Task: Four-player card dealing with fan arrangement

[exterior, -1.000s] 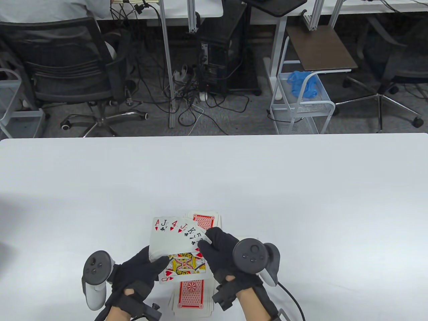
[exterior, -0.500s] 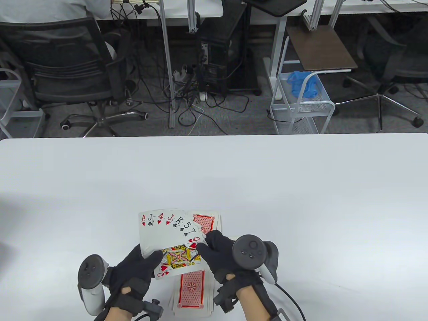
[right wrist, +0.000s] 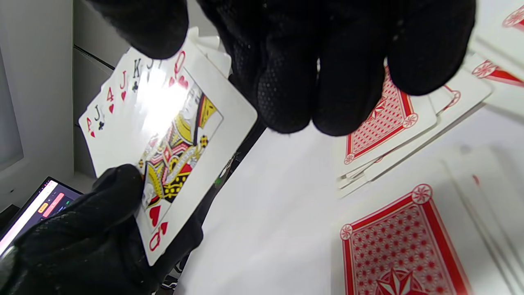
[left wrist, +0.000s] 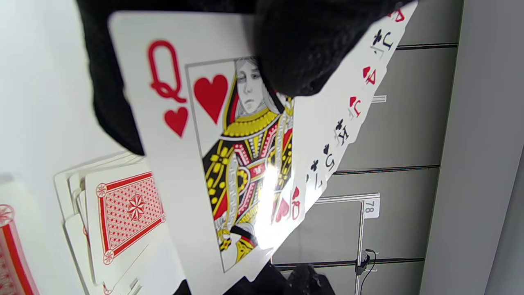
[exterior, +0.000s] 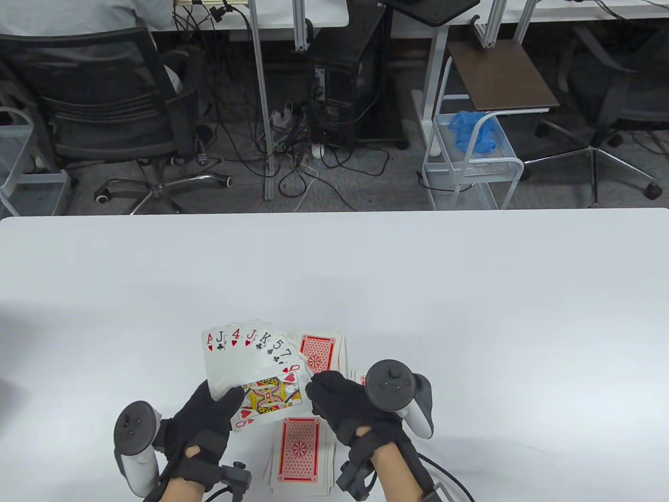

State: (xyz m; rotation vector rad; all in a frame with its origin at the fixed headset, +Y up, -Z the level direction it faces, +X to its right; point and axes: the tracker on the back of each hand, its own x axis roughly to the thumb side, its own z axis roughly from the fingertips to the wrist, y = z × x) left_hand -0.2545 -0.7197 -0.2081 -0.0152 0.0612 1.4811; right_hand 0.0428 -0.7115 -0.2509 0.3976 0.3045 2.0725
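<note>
At the near edge of the counter (exterior: 470, 293) we see the left hand (exterior: 206, 418) holding a fan of cards (exterior: 251, 366) face up, lifted above the surface; its thumb lies over the lower part of the queen of hearts (left wrist: 229, 155), the front card, and the other fingers are behind the fan. The visible corners read ace, jack, four, jack, king, five, seven, then the queen. The right hand (exterior: 345, 405) is just beside the fan's right edge, its fingers (right wrist: 286, 82) curled downward and loose; in the right wrist view they grip nothing, and a small gap separates them from the queen. Each hand carries a dark tracker on its back. On the white counter lie face-down piles with red backs: one pile (exterior: 320, 353) beyond the right hand, another pile (exterior: 298, 452) between the two wrists. Behind the counter we see a grey floor with many cables, a black office chair (exterior: 104, 110) at the left, a computer tower (exterior: 347, 73) in the middle, and a white wire cart (exterior: 473, 162) with a blue glove inside.
</note>
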